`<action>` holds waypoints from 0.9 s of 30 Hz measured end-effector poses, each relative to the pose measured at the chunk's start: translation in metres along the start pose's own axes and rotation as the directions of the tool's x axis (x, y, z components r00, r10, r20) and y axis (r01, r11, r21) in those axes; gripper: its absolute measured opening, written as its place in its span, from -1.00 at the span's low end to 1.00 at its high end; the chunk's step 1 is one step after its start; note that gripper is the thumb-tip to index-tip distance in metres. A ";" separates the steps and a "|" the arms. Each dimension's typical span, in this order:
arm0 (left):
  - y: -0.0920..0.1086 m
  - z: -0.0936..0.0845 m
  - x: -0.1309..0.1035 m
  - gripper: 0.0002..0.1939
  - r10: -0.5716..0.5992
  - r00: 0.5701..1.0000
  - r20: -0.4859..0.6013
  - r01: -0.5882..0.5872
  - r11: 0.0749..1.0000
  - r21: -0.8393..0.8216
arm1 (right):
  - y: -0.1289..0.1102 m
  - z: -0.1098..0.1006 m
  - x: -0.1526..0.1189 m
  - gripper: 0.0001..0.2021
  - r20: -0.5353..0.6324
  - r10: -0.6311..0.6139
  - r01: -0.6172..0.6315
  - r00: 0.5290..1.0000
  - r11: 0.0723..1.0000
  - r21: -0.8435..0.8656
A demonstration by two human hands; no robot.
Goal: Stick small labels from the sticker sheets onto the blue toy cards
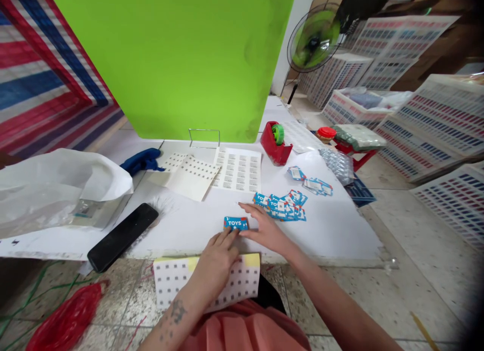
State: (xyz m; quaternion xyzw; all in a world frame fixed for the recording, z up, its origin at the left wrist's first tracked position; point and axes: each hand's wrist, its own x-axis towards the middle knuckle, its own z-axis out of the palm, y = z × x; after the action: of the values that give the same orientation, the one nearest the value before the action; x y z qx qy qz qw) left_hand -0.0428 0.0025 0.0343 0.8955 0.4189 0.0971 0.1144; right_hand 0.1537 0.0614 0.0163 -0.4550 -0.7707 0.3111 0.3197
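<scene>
A small blue card printed TOYS (235, 223) lies on the white tabletop near its front edge. My left hand (221, 252) is closed, its bent fingers together and their tips pressed on the card's lower edge; whatever may be under them is hidden. My right hand (266, 230) is open on the card's right, thumb near its corner and the other fingers stretched apart over the table. A sheet of small dark-square stickers (172, 280) with a yellow top edge rests on my lap, beneath my left forearm. Beyond my right hand, overlapping blue cards (282, 206) are spread in a pile.
Further right lie more cards (317, 186). Behind are label sheets (238, 169), a red tape dispenser (276, 144), a wire stand (204, 137) and a green board (181, 63). A black phone (123, 237) and white plastic bag (64, 189) occupy the left.
</scene>
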 end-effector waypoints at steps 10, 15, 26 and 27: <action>0.006 -0.002 0.005 -0.82 -0.026 0.998 0.049 0.021 0.995 0.098 | 0.003 -0.003 0.020 -0.92 0.065 0.174 -0.177 0.983 0.983 0.049; 0.009 -0.003 0.008 -0.80 -0.030 0.996 0.087 0.019 0.992 0.125 | -0.002 -0.002 0.029 -0.91 0.178 0.179 -0.158 0.968 0.979 -0.127; 0.008 0.005 0.005 -0.78 -0.036 0.999 0.040 0.031 0.991 0.131 | -0.012 -0.005 0.036 -0.90 0.258 0.157 -0.099 0.953 0.969 -0.225; 0.008 0.005 0.005 -0.78 -0.038 0.999 0.039 0.032 0.991 0.129 | -0.012 -0.005 0.035 -0.90 0.252 0.155 -0.097 0.955 0.969 -0.228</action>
State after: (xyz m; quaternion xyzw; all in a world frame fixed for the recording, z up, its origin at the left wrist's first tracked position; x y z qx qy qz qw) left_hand -0.0320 0.0009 0.0324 0.8953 0.4376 0.0495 0.0667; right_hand 0.1380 0.0895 0.0357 -0.4888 -0.8050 0.3052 0.1413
